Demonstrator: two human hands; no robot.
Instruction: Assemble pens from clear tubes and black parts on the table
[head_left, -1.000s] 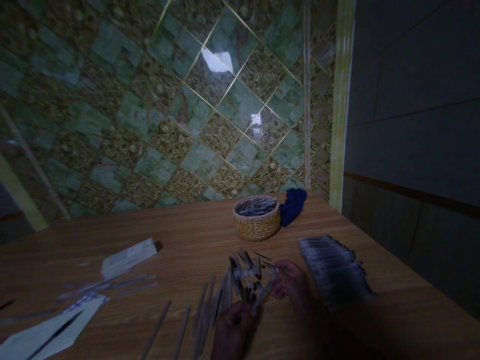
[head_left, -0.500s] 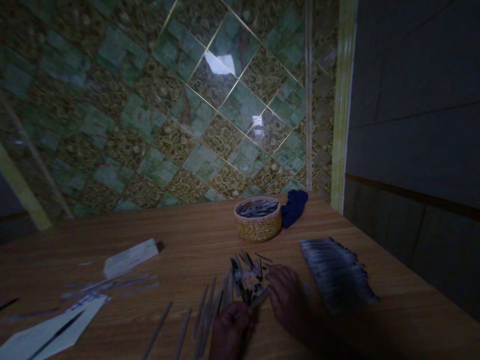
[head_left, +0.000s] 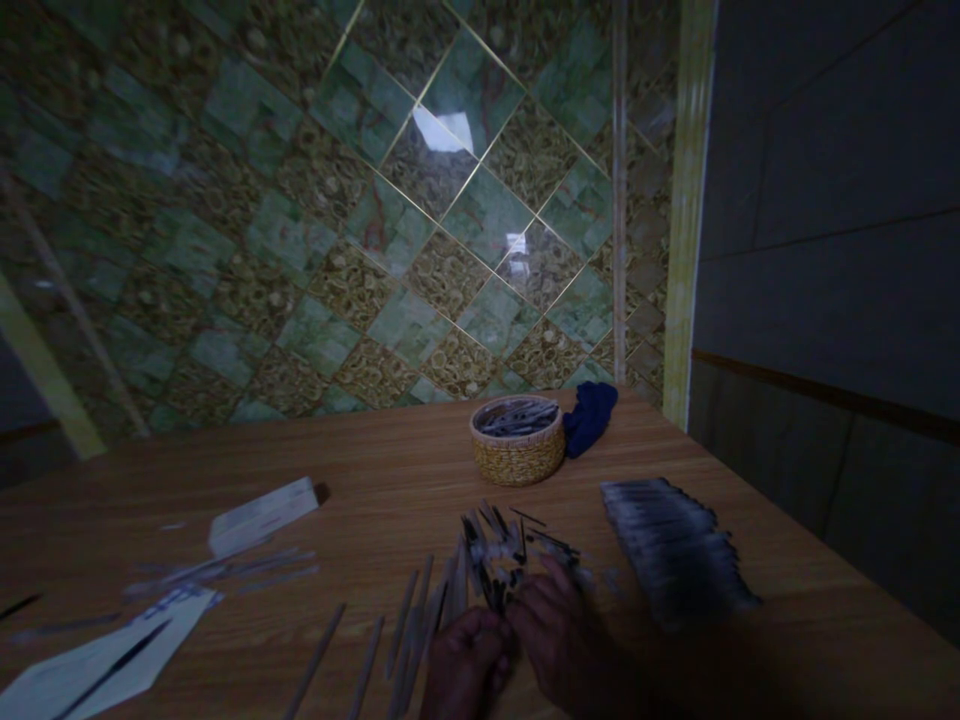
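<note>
My left hand [head_left: 466, 660] is closed at the lower middle of the head view, its fingers wrapped round something too dark to make out. Close against it on the right, my right hand [head_left: 551, 625] has curled fingers, and what they grip is hidden. Just beyond both hands lies a loose pile of short dark and pale pieces [head_left: 495, 545]. Several thin grey sticks [head_left: 409, 630] lie beside my left hand. To the right of my right hand is a neat row of dark sticks [head_left: 675, 545].
A woven basket [head_left: 517, 460] full of sticks stands towards the back, with a dark blue cloth [head_left: 590, 415] beside it. On the left are a whitish box [head_left: 262, 515], clear strips [head_left: 225, 570] and a paper sheet [head_left: 127, 655] with a dark stick on it.
My right hand has moved left and down, up against my left hand. The thin stick that showed between the hands is no longer visible.
</note>
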